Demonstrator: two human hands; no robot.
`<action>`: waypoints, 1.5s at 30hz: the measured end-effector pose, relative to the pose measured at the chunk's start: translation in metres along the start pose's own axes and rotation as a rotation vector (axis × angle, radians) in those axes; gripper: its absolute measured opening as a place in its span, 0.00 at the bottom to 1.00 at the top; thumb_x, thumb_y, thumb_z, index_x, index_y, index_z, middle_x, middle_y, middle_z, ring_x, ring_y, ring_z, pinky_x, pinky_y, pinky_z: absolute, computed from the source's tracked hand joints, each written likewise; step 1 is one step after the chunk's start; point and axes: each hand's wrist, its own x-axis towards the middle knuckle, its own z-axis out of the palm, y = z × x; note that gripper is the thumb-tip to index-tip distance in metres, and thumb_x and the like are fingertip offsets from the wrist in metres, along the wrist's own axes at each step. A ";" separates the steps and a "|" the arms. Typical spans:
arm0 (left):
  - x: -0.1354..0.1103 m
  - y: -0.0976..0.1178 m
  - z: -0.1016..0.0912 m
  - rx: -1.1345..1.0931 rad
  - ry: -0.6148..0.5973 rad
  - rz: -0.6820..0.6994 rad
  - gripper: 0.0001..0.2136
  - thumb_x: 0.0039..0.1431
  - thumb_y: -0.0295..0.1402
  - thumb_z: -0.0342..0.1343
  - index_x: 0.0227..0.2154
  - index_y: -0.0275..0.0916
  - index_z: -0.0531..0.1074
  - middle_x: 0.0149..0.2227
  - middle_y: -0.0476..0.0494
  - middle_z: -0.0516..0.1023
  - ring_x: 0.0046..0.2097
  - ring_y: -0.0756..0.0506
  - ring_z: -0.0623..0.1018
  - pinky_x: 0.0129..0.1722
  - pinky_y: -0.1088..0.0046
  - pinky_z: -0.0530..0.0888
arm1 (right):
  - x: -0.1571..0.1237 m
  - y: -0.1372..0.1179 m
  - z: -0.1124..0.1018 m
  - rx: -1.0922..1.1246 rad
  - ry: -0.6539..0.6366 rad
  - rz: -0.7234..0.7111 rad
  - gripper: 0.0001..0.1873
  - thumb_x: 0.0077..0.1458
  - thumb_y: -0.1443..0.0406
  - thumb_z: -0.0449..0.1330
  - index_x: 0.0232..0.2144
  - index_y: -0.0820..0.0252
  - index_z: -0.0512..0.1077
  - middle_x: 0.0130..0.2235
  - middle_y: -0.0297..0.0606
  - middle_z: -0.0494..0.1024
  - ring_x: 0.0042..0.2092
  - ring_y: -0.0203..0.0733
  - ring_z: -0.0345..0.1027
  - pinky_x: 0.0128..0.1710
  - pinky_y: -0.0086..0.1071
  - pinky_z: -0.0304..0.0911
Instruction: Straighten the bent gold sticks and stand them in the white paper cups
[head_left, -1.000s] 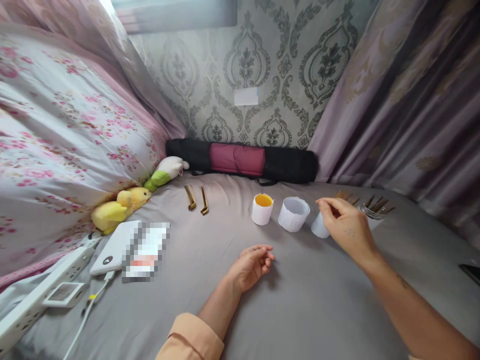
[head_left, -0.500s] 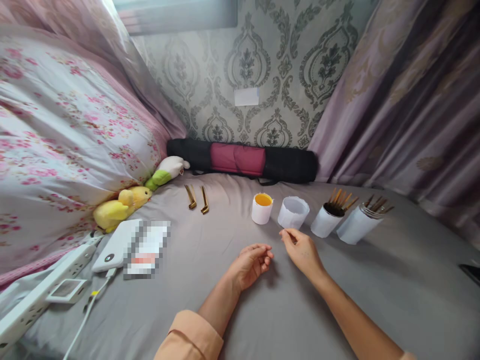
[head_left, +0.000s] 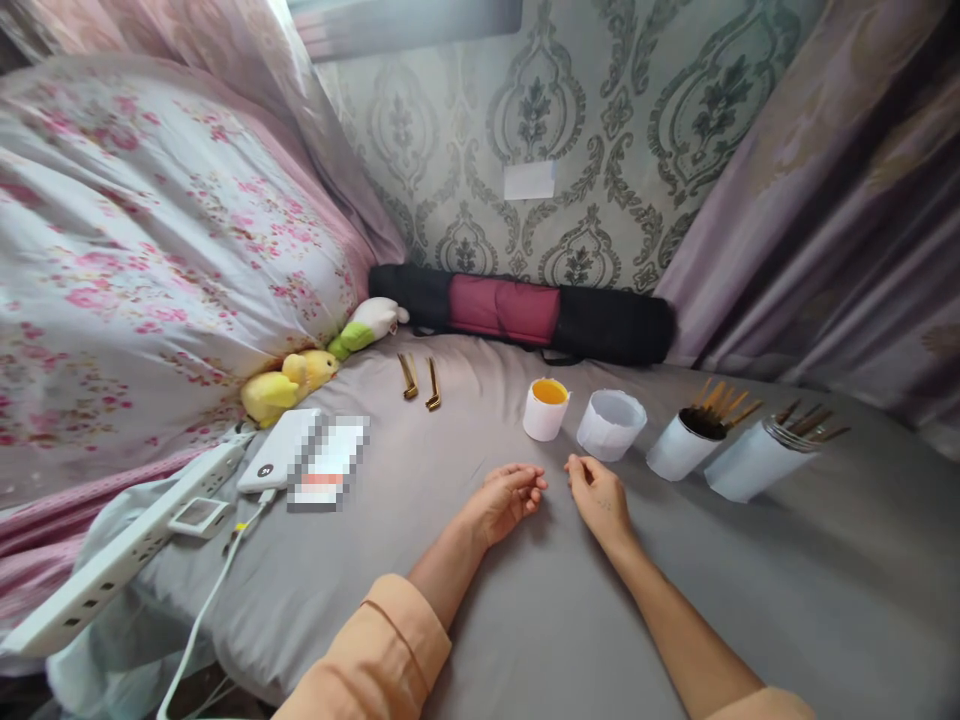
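Observation:
My left hand [head_left: 510, 502] rests on the grey sheet, palm turned inward, its fingers loosely curled and a little apart, with nothing in it. Across a small gap, my right hand [head_left: 598, 497] has its thumb and fingertips drawn together; no object shows in it. Just beyond them stand a white-wrapped cup with a yellow inside [head_left: 544, 420] and a wider whitish container [head_left: 613, 440]. To the right, a white-wrapped jar [head_left: 675, 452] holds several orange-brown sticks. Beside it another wrapped jar [head_left: 750, 468] holds several darker thin sticks. Neither hand touches these containers.
Two gold-coloured metal pieces [head_left: 432, 385] lie farther left. A white power bank [head_left: 281, 450], a blurred-out flat item [head_left: 330, 465] and a power strip [head_left: 127, 560] with a cable are at left. Plush toys [head_left: 279, 390] line the bedding; a black and red bag [head_left: 502, 308] lies along the wall.
The view has swung left, so the containers and metal pieces appear farther right. Both hands keep nearly the same pose. Nothing has been picked up.

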 end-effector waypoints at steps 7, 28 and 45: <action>0.012 0.021 -0.016 0.196 0.167 0.112 0.02 0.51 0.26 0.53 0.29 0.32 0.67 0.24 0.47 0.70 0.21 0.57 0.68 0.19 0.82 0.63 | -0.003 0.003 0.004 -0.035 0.009 -0.045 0.20 0.54 0.53 0.46 0.26 0.60 0.70 0.26 0.39 0.75 0.28 0.39 0.66 0.29 0.28 0.55; 0.037 0.105 -0.082 1.098 0.696 0.408 0.08 0.47 0.30 0.52 0.30 0.34 0.71 0.27 0.45 0.74 0.27 0.51 0.72 0.25 0.78 0.66 | -0.006 0.004 0.005 -0.060 0.006 -0.056 0.20 0.54 0.55 0.45 0.27 0.59 0.71 0.28 0.40 0.76 0.29 0.39 0.67 0.29 0.28 0.55; 0.044 0.146 -0.113 1.480 0.845 0.495 0.10 0.49 0.30 0.50 0.31 0.34 0.73 0.33 0.41 0.76 0.36 0.47 0.73 0.34 0.75 0.65 | -0.007 0.002 0.003 -0.073 -0.002 -0.045 0.20 0.54 0.55 0.45 0.27 0.59 0.71 0.28 0.39 0.77 0.26 0.37 0.65 0.27 0.27 0.54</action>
